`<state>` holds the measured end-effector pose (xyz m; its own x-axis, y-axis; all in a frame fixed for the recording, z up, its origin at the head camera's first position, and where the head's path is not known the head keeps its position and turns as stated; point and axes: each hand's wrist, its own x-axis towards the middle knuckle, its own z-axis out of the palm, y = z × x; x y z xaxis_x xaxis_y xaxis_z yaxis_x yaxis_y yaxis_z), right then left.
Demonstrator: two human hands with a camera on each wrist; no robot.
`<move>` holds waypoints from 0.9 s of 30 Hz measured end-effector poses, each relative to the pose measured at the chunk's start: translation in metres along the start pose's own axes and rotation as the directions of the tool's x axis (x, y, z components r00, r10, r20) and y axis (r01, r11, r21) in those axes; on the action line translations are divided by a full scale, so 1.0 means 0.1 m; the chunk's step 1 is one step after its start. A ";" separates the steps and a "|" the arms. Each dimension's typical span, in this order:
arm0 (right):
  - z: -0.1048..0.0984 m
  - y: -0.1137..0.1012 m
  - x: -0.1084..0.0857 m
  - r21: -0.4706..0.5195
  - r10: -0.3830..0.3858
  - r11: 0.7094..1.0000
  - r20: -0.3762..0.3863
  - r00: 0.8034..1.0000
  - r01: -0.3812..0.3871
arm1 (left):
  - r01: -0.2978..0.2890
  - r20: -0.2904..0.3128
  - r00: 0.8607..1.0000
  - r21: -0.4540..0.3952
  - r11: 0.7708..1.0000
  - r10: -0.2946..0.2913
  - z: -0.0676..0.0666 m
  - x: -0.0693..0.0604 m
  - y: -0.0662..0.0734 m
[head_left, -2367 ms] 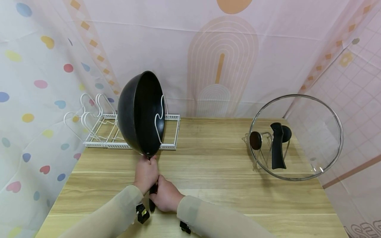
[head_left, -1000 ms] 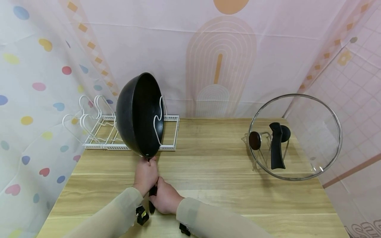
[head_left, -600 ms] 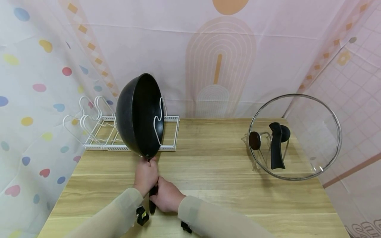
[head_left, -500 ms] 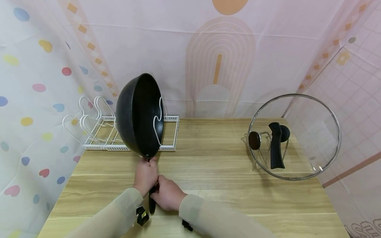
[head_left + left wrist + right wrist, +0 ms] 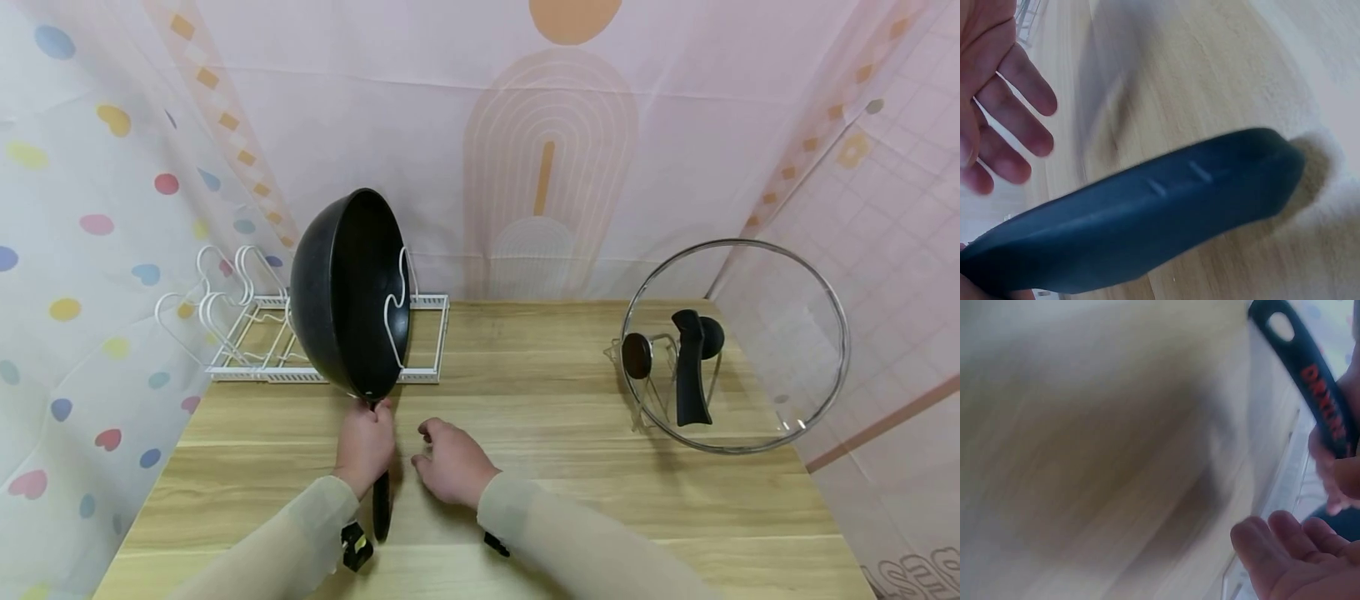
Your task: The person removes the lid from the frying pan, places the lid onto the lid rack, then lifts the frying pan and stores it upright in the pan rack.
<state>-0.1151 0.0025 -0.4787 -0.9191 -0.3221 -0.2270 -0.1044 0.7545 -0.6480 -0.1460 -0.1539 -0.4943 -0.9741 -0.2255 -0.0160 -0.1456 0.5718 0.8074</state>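
A black wok [image 5: 352,292] stands on its side in the white wire rack [image 5: 423,377], its hollow facing right. My left hand [image 5: 365,442] grips the wok's handle close to the pan. The rest of the black handle [image 5: 1166,206] sticks out behind the hand, toward me; red letters show on it in the right wrist view. Just right of the handle, my right hand [image 5: 453,462] is apart from it, fingers loosely bent and holding nothing. In the right wrist view, that hand's fingers [image 5: 1260,550] show at the lower right.
At the right, a glass lid [image 5: 846,333] with a metal rim stands upright; its black handle [image 5: 692,367] faces me. A small wire stand [image 5: 651,392] is at the lid. Patterned cloth [image 5: 555,167] hangs behind the wooden table [image 5: 525,400].
My right hand has let go of the wok's handle and moved right, away from it. The left hand keeps its grip, and the wok stays in the rack. The view shifts slightly.
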 end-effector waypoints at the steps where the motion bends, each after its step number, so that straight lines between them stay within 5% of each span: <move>1: -0.03 0.03 0.00 -0.007 -0.002 1.000 -0.008 1.000 0.002 | 0.001 0.004 1.000 0.002 1.000 -0.001 0.00 0.00 0.00; 18: -0.47 0.62 0.00 -0.131 -0.010 0.991 -0.144 0.989 -0.009 | -0.029 0.098 0.995 0.101 0.994 0.019 -0.08 0.00 -0.02; 27: -0.62 0.85 -0.06 -0.101 0.055 0.992 -0.159 0.986 -0.072 | -0.041 0.122 0.992 0.100 0.994 0.028 -0.12 -0.04 -0.02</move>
<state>-0.1425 0.1044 -0.4874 -0.9722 -0.1846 -0.1439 -0.0756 0.8294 -0.5536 -0.1397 -0.1632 -0.4887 -0.9917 -0.1114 -0.0648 -0.1224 0.6563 0.7445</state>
